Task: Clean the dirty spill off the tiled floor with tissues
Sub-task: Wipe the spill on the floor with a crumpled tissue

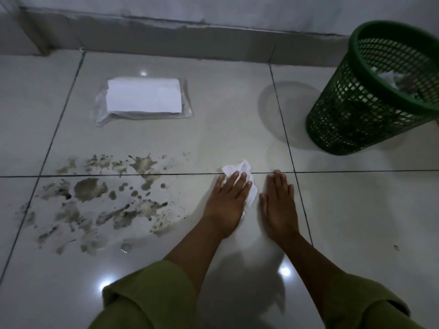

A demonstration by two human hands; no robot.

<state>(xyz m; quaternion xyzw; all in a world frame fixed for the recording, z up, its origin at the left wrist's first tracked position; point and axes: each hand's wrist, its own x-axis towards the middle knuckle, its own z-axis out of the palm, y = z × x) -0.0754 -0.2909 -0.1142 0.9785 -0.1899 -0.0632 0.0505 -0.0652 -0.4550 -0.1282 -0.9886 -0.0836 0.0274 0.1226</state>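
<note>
A brown, muddy spill (99, 198) is spattered over the white floor tiles at the left, crossing a grout line. My left hand (226, 200) lies flat on a crumpled white tissue (240, 168), pressing it to the floor just right of the spill's edge. My right hand (279, 203) rests flat on the bare tile beside it, fingers together, holding nothing. A clear plastic pack of white tissues (142, 99) lies on the floor beyond the spill.
A green mesh waste basket (370, 98) stands tilted at the far right with used tissues inside. A grey wall base (166, 32) runs along the back. Glossy tiles reflect ceiling lights in the foreground.
</note>
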